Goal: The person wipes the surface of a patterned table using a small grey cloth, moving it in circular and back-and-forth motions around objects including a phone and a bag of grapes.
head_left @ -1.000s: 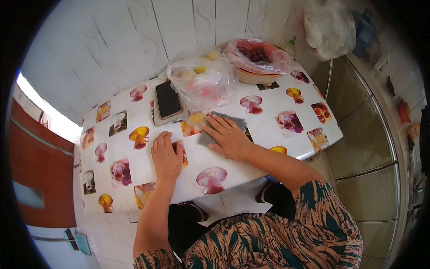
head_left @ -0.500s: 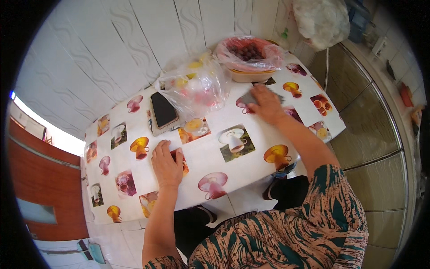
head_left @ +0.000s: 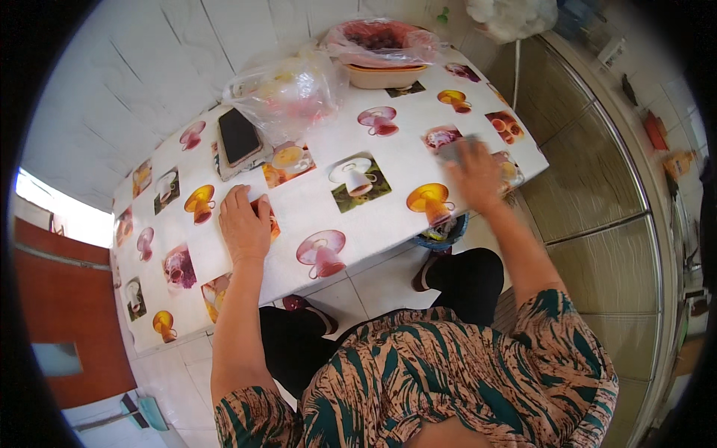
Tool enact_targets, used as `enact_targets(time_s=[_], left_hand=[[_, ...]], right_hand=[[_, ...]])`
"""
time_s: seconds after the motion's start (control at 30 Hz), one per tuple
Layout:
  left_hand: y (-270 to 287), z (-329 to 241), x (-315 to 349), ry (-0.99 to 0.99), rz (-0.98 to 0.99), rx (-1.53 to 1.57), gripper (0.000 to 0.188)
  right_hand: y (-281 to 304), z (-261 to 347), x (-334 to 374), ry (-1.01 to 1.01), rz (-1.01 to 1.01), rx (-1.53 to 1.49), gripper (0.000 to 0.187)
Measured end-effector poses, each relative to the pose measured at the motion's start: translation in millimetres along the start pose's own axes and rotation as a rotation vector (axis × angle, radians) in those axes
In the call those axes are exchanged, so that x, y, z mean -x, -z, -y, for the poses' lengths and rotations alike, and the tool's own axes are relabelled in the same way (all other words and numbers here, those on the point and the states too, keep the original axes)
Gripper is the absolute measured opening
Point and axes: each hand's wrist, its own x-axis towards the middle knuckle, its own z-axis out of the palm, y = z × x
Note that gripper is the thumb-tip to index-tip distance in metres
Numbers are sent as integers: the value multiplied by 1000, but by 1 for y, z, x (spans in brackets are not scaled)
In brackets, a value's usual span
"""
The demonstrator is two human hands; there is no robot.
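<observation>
My right hand [head_left: 479,175], blurred by motion, presses a grey cloth [head_left: 449,152] onto the right part of the table's white cover [head_left: 299,205], which is printed with cups and saucers. Only the cloth's left edge shows; the fingers hide the remainder. My left hand [head_left: 245,230] lies flat near the front edge, fingers stretched, with nothing in it. Beyond the left hand, a black phone [head_left: 239,137] rests on a pale, flat pad [head_left: 233,170].
Behind the phone sits a clear plastic bag [head_left: 287,93] with yellow and red contents. A beige basin [head_left: 385,78] lined with a reddish bag holds dark round fruit [head_left: 382,39]. A blue bin [head_left: 447,234] stands below the front edge. Cabinets [head_left: 594,183] flank the right.
My right hand has swept the cloth across the table, away from the basin, toward the near right. The whole view has shifted. My left hand stays flat on the table.
</observation>
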Motion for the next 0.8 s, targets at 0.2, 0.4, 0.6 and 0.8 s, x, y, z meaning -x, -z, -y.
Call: enact_targets(time_s=[0.2, 0.4, 0.6, 0.8], left_hand=[[-4, 8, -6, -26, 8, 92, 35], [-5, 17, -3, -50, 24, 154, 37], [-8, 17, -2, -66, 10, 102, 33], [-7, 14, -1, -79, 15, 54, 34]], right_hand=[[42, 191, 52, 493, -42, -566, 69], [65, 231, 71, 658, 117, -674, 64], [46, 92, 56, 360, -71, -457, 58], [33, -44, 35, -67, 42, -229, 56]])
